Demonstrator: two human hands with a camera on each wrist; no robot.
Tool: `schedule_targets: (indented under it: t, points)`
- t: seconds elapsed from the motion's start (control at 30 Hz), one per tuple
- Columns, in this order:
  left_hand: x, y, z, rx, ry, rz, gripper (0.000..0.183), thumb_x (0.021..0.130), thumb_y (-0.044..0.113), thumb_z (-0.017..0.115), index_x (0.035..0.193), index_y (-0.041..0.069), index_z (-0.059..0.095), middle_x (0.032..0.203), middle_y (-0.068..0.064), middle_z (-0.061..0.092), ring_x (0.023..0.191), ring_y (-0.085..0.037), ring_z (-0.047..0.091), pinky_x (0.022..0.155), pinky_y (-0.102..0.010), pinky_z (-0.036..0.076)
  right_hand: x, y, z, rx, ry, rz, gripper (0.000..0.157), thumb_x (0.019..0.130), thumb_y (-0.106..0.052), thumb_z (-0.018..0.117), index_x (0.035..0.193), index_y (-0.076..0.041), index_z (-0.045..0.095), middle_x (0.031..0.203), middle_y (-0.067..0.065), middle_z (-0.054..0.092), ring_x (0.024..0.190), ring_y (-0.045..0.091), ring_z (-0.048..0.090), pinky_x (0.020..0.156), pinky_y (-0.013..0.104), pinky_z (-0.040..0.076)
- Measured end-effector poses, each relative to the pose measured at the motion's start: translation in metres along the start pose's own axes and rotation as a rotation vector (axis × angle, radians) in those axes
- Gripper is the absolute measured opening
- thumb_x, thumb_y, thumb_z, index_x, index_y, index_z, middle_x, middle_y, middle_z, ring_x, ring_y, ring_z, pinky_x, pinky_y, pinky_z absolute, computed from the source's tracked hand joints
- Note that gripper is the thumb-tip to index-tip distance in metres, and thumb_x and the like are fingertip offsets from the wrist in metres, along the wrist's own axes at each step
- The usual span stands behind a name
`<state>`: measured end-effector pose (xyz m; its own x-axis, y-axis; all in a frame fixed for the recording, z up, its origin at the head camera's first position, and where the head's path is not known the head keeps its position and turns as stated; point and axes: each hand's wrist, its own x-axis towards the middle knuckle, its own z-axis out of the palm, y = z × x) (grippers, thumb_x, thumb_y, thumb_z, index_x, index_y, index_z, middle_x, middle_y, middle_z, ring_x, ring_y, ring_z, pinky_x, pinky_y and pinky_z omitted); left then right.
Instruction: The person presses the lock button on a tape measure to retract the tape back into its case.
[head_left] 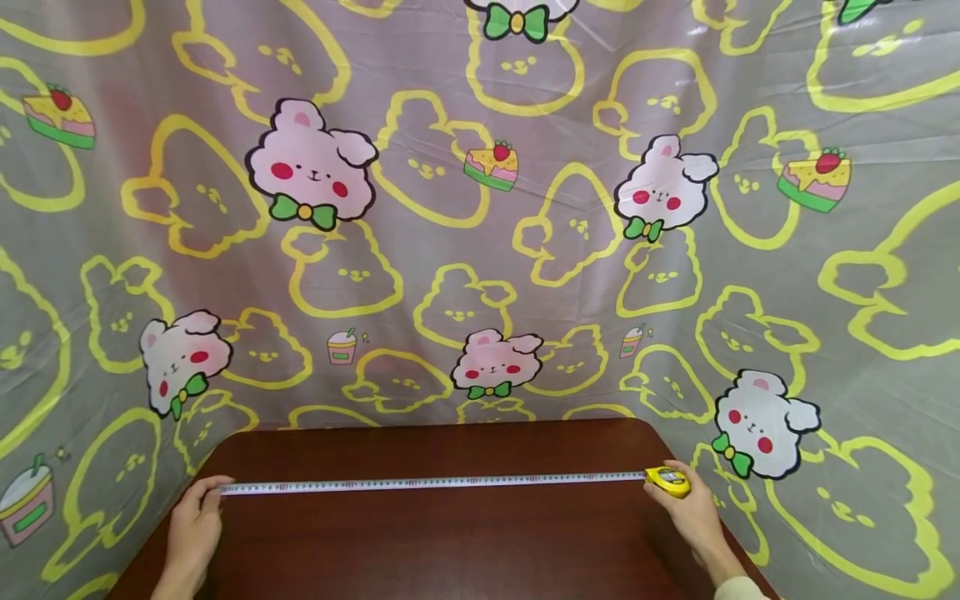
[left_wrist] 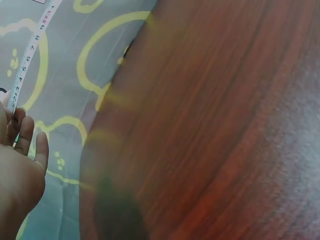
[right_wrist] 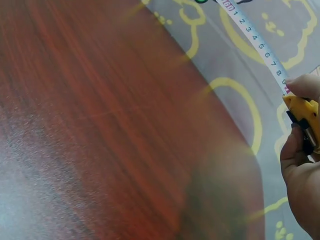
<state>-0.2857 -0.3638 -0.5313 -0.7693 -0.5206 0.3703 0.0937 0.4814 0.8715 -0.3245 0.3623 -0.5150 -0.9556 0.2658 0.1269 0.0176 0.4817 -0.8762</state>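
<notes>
A white tape measure blade (head_left: 435, 482) with black and red markings stretches straight across the dark brown table in the head view. At its left end, my left hand (head_left: 193, 527) pinches the blade's tip between thumb and fingers. My right hand (head_left: 692, 508) grips the yellow tape measure case (head_left: 667, 481), from which the blade comes out. In the left wrist view the blade (left_wrist: 31, 52) runs up from the fingertips, the other fingers of that hand (left_wrist: 22, 170) loosely bent. The right wrist view has the case (right_wrist: 304, 111) between thumb and fingers, partly cut off by the frame edge.
The brown wooden table (head_left: 450, 542) has rounded far corners. A grey curtain (head_left: 435, 242) printed with yellow outlines, white bunny heads, cakes and cups hangs behind it and along both sides, close to the table's edges. A pale sleeve (head_left: 738, 588) shows at the right forearm.
</notes>
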Motion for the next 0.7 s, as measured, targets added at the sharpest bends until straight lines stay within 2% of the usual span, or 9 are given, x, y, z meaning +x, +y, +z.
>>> schedule_targets:
  t: [0.23, 0.47, 0.57, 0.7]
  points:
    - [0.005, 0.01, 0.0, -0.022, 0.027, -0.019, 0.024, 0.107, 0.002, 0.043, 0.119, -0.005, 0.063, 0.106, -0.003, 0.056, 0.087, -0.003, 0.047, 0.073, -0.015, 0.038, 0.004, -0.012, -0.006, -0.011, 0.003, -0.028, 0.077, 0.094, -0.028, 0.079, 0.154, -0.002, 0.038, 0.141, 0.029, 0.039, 0.117, 0.042, 0.046, 0.078, 0.025, 0.047]
    - [0.01, 0.019, -0.006, 0.005, -0.021, -0.08, 0.026, 0.108, 0.007, 0.045, 0.125, -0.003, 0.062, 0.121, -0.014, 0.057, 0.09, -0.003, 0.051, 0.071, -0.013, 0.041, 0.006, -0.023, -0.008, -0.007, 0.012, -0.089, 0.073, 0.095, -0.024, 0.078, 0.153, -0.003, 0.04, 0.144, 0.029, 0.038, 0.117, 0.041, 0.046, 0.079, 0.023, 0.046]
    - [0.012, 0.022, -0.009, 0.005, -0.021, -0.081, 0.025, 0.108, 0.007, 0.046, 0.125, -0.003, 0.063, 0.12, -0.012, 0.058, 0.089, 0.001, 0.052, 0.071, -0.011, 0.042, 0.006, -0.028, -0.01, -0.022, 0.028, -0.118, 0.07, 0.095, -0.024, 0.078, 0.151, -0.002, 0.044, 0.142, 0.029, 0.041, 0.115, 0.041, 0.046, 0.079, 0.023, 0.045]
    - [0.015, 0.026, -0.012, -0.016, 0.01, -0.073, 0.024, 0.107, 0.008, 0.049, 0.123, -0.003, 0.064, 0.108, 0.004, 0.06, 0.088, 0.002, 0.052, 0.072, -0.011, 0.042, 0.009, -0.034, -0.013, -0.029, 0.025, -0.167, 0.067, 0.096, -0.022, 0.076, 0.151, -0.001, 0.044, 0.138, 0.03, 0.043, 0.113, 0.041, 0.048, 0.078, 0.023, 0.046]
